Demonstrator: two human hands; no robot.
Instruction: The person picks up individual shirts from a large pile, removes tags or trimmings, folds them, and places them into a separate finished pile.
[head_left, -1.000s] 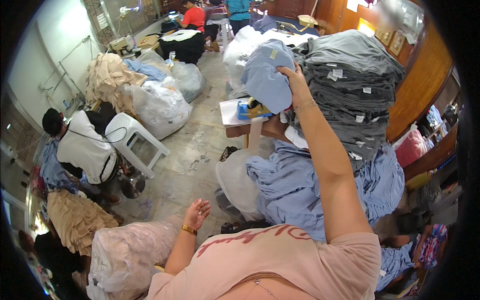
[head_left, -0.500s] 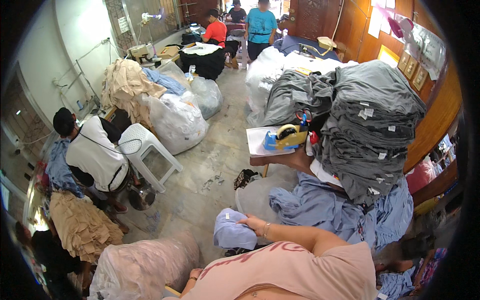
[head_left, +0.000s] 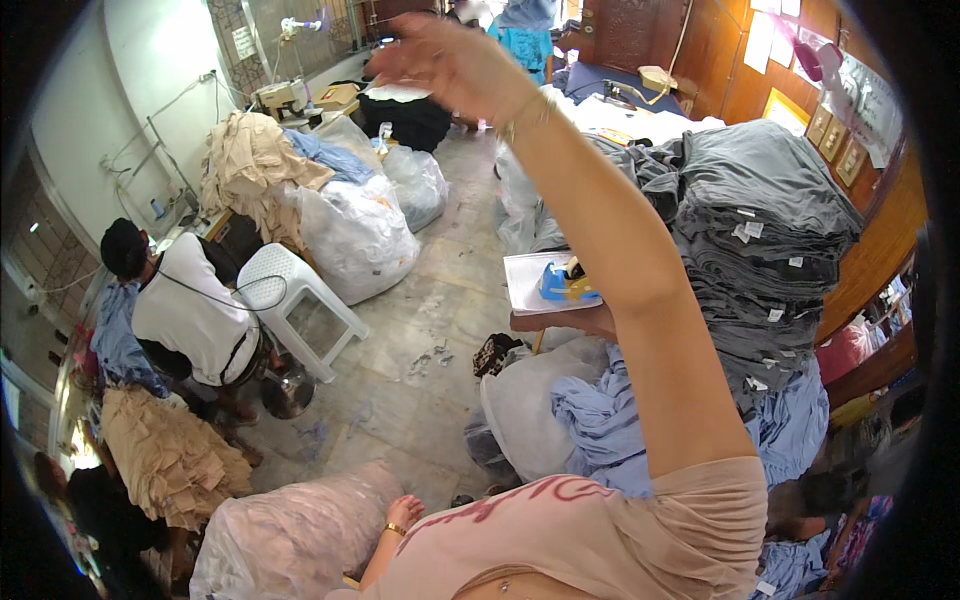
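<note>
My right arm is raised high across the view, and my right hand [head_left: 450, 68], somewhat blurred, is empty with its fingers apart. Just beyond it, at the top edge, a light blue garment [head_left: 527, 13] shows in front of a person in a teal shirt [head_left: 526, 52]; whether it is in the air or held there I cannot tell. My left hand [head_left: 404, 511] hangs low beside a large plastic bag of pinkish cloth [head_left: 300, 530], fingers loosely stretched and nothing visible in them.
Tall stacks of grey garments [head_left: 765, 230] and loose blue cloth [head_left: 600, 410] lie at right. A white stool [head_left: 290, 290] stands left, near a seated person [head_left: 200, 310]. Filled plastic bags [head_left: 355, 240] and beige cloth [head_left: 170, 450] lie around the tiled floor [head_left: 410, 350].
My right hand has swung up and forward from low in front of me and let go of the light blue garment, which now appears at the top. My left hand shows more fully.
</note>
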